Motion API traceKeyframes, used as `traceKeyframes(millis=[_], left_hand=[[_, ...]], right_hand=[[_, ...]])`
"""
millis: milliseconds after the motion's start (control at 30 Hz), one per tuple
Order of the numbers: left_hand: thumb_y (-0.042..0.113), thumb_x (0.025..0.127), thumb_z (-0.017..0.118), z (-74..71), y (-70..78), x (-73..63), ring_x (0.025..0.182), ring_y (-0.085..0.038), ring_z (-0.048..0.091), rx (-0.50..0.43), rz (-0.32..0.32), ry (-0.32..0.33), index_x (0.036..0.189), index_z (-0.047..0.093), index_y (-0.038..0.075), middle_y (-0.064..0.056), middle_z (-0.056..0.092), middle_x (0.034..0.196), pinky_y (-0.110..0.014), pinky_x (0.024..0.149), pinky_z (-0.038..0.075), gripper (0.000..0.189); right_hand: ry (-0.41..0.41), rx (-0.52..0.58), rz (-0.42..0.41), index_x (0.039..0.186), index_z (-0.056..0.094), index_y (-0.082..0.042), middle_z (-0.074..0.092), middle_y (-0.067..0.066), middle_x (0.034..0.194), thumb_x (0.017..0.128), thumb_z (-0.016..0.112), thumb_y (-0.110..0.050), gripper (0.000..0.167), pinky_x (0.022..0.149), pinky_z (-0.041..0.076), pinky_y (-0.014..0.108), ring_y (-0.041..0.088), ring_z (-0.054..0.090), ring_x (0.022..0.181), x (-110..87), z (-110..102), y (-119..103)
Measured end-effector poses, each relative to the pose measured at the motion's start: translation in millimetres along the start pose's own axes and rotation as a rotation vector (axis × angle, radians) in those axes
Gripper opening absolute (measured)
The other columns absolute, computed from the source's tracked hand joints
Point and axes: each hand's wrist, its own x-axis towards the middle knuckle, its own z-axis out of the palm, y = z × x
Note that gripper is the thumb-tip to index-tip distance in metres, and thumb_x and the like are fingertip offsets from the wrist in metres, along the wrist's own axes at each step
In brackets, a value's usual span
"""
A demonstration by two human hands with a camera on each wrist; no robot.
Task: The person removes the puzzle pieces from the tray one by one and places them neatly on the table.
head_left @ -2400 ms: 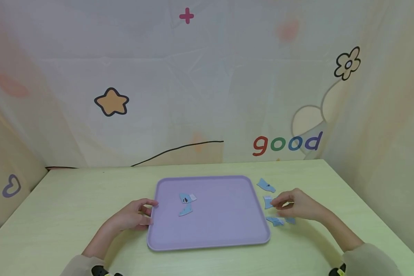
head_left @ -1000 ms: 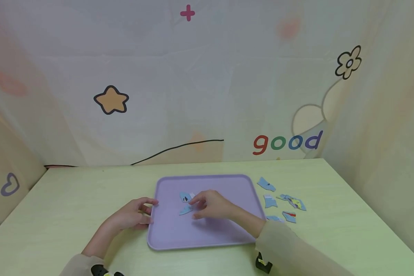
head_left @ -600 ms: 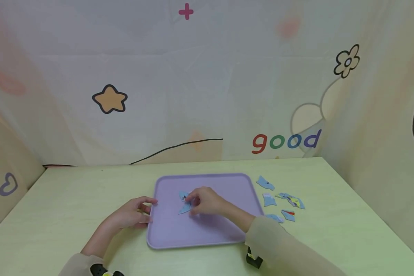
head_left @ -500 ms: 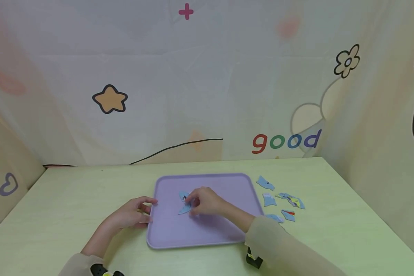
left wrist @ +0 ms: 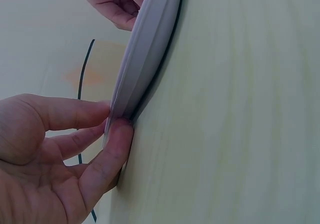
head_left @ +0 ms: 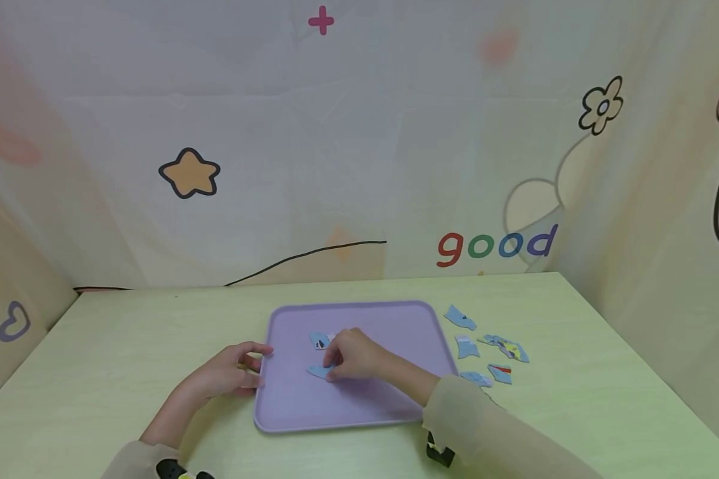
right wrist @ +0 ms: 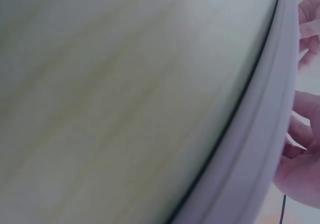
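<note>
On the lilac tray (head_left: 401, 339) lie two light-blue jigsaw puzzle pieces. The upper puzzle piece (head_left: 319, 340) shows a dark mark, its right end partly hidden behind the right fingers. My right hand (head_left: 355, 356) pinches the lower puzzle piece (head_left: 317, 372) by its right end, thumb and fingertips covering that end. At the tray's left edge, my left hand (head_left: 230, 372) grips the rim; in the left wrist view, fingers (left wrist: 80, 114) and thumb (left wrist: 112, 146) close on it from either side. The right wrist view shows mainly the tray's outer wall (right wrist: 255, 144), with both hands partly beyond it.
Right of the tray, several more puzzle pieces lie on the pale wooden table (head_left: 174, 339): one puzzle piece (head_left: 459, 317) at the back, another with yellow (head_left: 506, 348), one with a red stripe (head_left: 500, 374). A printed curtain (head_left: 275, 166) closes off the back.
My right hand has come left from the table pieces onto the tray. Just now the lower puzzle piece has turned and shifted slightly toward me. My left hand stays at the rim.
</note>
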Motion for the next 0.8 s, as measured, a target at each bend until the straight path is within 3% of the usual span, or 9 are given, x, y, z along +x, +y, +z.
traceKeyframes(millis=[267,433,800], left_hand=[[-0.009,0.076,0.061,0.8,1.3,-0.2,0.077,-0.02,0.052,0.009,-0.005,0.009,0.124,0.045,-0.005,-0.014,0.046,0.092,-0.035,0.069,0.053,0.05],[-0.009,0.076,0.061,0.5,-0.6,0.1,0.078,-0.02,0.051,0.0,0.001,0.002,0.124,0.045,-0.005,-0.013,0.045,0.092,-0.035,0.069,0.053,0.051],[-0.009,0.076,0.061,0.1,-0.6,-0.2,0.078,-0.02,0.051,-0.013,0.007,-0.002,0.124,0.045,-0.005,-0.014,0.045,0.092,-0.035,0.07,0.053,0.051]], right_hand=[[-0.018,-0.142,-0.034,0.074,0.07,-0.004,0.057,-0.006,0.062,0.069,0.074,-0.007,0.007,0.055,0.039,0.013,0.001,0.043,0.057,0.6,2.2,2.3],[-0.026,-0.242,-0.052,0.074,0.071,-0.005,0.06,-0.006,0.064,0.068,0.074,-0.011,0.009,0.057,0.038,0.014,0.002,0.044,0.06,-2.7,-0.5,0.4],[0.002,-0.154,-0.126,0.069,0.071,-0.006,0.062,-0.005,0.064,0.063,0.073,-0.008,0.007,0.053,0.04,0.013,-0.002,0.045,0.056,-18.0,-14.3,15.9]])
